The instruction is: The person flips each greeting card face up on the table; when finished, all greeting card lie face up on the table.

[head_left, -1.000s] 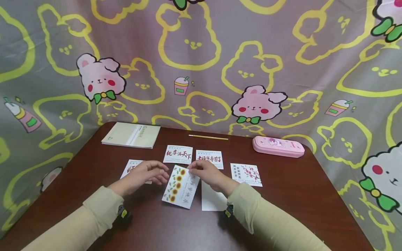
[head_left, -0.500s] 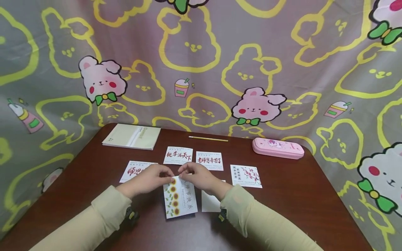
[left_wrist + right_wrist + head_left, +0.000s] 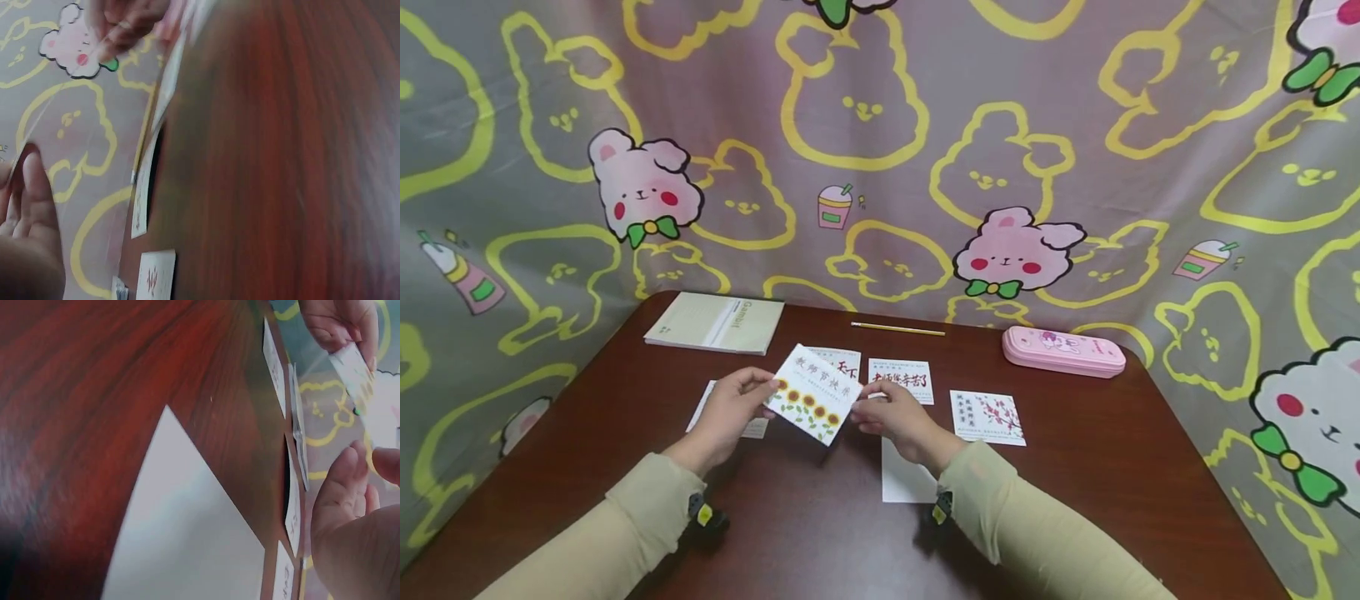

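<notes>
Between my two hands, raised over the table, is a white greeting card (image 3: 808,404) printed with a row of sunflowers and a line of dark characters. My left hand (image 3: 726,414) pinches its left edge between thumb and fingers. At the opposite edge, the thumb and fingers of my right hand (image 3: 898,421) pinch the card. It is tilted and partly covers a card with red lettering (image 3: 847,364) lying behind it. In the left wrist view the held card appears nearly edge-on. Below my right hand lies a blank white card (image 3: 187,519), partly hidden by that hand in the head view.
Other printed cards lie flat: one with red characters (image 3: 900,381), one with red blossoms (image 3: 988,418), and one (image 3: 756,427) partly behind my left hand. Farther back are a notebook (image 3: 715,323), a pencil (image 3: 898,329) and a pink pencil case (image 3: 1063,352). A patterned curtain (image 3: 880,150) hangs behind the table.
The sunflower card has been turned from sideways to nearly upright reading and lifted away from me. My left hand, apart from it at first, now holds its left edge.
</notes>
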Available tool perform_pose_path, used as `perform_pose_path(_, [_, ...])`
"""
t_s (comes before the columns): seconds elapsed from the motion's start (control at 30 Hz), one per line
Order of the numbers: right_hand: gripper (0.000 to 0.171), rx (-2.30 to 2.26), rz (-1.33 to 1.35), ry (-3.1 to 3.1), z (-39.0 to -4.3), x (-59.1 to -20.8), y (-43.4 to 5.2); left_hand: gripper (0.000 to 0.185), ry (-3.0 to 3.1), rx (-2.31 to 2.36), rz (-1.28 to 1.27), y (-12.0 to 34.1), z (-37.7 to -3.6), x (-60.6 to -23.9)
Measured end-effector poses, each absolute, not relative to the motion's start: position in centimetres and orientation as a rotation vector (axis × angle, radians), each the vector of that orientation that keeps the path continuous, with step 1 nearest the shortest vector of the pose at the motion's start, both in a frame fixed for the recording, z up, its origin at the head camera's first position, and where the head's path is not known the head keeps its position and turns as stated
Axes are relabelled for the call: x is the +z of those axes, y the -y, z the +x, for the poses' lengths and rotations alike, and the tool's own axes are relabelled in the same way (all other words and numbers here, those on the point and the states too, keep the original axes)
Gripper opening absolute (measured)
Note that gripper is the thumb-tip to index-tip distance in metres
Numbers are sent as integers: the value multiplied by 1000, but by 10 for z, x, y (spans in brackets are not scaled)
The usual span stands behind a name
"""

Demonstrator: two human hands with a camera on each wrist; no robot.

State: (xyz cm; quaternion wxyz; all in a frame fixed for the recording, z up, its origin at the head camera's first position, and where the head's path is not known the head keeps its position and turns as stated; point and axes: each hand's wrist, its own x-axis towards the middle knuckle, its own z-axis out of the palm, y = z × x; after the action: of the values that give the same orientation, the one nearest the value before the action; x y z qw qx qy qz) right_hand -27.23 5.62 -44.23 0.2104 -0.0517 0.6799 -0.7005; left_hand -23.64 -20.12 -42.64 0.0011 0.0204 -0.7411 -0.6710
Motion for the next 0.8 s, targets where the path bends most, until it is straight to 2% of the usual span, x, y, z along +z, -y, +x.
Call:
perform_pose_path(0.33, [3,-2003,-205,-1848,-270,-440,-51,18,2241,-2093,193,186,-236,-430])
perform_pose_path(0.57, [3,-1890,-167,-2036,-270,-443,-53,24,2472,-1809,202,186,-232,-435])
perform_pose_path(0.8, [14,-1805,-135,-2169,-266,-449,-53,26,2584,-1746,156,186,-233,-441])
